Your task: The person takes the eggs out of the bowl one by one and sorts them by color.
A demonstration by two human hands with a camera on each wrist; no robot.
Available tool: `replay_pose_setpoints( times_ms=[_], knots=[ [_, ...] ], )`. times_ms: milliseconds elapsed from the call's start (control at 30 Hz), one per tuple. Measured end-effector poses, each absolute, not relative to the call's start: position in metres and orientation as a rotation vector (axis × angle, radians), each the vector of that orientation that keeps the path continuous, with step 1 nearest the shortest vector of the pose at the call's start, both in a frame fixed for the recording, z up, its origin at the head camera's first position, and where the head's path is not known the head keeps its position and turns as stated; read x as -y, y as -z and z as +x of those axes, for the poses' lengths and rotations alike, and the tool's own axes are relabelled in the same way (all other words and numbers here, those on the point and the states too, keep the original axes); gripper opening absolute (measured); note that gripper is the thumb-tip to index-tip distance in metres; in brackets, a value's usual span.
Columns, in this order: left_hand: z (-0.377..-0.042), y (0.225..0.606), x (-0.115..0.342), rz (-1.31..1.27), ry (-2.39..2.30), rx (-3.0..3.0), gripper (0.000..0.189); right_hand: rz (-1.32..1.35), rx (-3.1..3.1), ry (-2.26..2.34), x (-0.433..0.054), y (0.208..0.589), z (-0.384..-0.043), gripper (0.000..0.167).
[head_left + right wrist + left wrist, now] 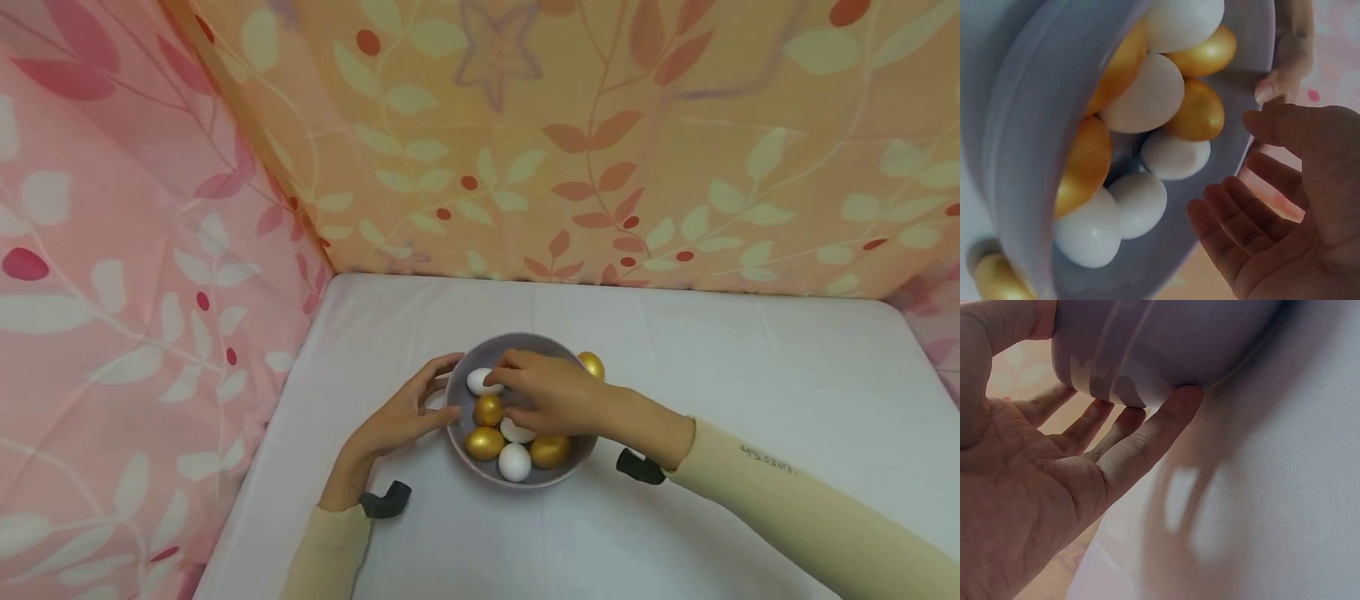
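Note:
A greyish-purple bowl (459, 450) stands on the table, holding several white eggs (1088, 228) and several golden eggs (1196, 109). My left hand (401, 417) grips the bowl's left side. Its thumb lies over the rim, while the fingertips (1185, 403) touch the outer wall from below. Over the bowl, my right hand (555, 390) reaches in from the right with its fingers loosely bent and spread. Nothing is between the right fingers (1219, 234) in the right wrist view. From the head, this hand covers part of the eggs.
One golden egg (592, 365) lies on the table outside the bowl, at its far right side. A white cloth (712, 367) covers the table. Patterned fabric hangs behind as an orange curtain (487, 150) and at the left as a pink curtain (135, 275).

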State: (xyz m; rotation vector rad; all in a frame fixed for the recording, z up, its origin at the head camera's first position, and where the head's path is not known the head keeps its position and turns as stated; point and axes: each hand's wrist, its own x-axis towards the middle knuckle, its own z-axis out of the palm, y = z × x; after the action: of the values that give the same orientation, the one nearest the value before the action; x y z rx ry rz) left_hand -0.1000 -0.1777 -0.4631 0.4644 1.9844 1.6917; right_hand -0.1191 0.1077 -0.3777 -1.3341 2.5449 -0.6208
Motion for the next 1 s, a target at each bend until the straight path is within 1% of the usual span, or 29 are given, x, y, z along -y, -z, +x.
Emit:
replay_pose_setpoints(
  times_ms=[500, 767, 1000],
  knots=[
    [-0.102, 0.463, 0.180, 0.496, -1.703, -1.974, 0.075, -1.437, -2.430, 0.340, -0.062, 0.393, -0.123, 0.035],
    [-0.101, 0.463, 0.181, 0.495, -1.705, -1.968, 0.076, -1.463, -2.449, 0.235, -0.058, 0.390, -0.119, 0.030],
    [-0.101, 0.464, 0.180, 0.502, -1.712, -1.964, 0.075, -1.397, -2.504, 0.136, -0.054, 0.395, -0.118, 0.033]
  ],
)
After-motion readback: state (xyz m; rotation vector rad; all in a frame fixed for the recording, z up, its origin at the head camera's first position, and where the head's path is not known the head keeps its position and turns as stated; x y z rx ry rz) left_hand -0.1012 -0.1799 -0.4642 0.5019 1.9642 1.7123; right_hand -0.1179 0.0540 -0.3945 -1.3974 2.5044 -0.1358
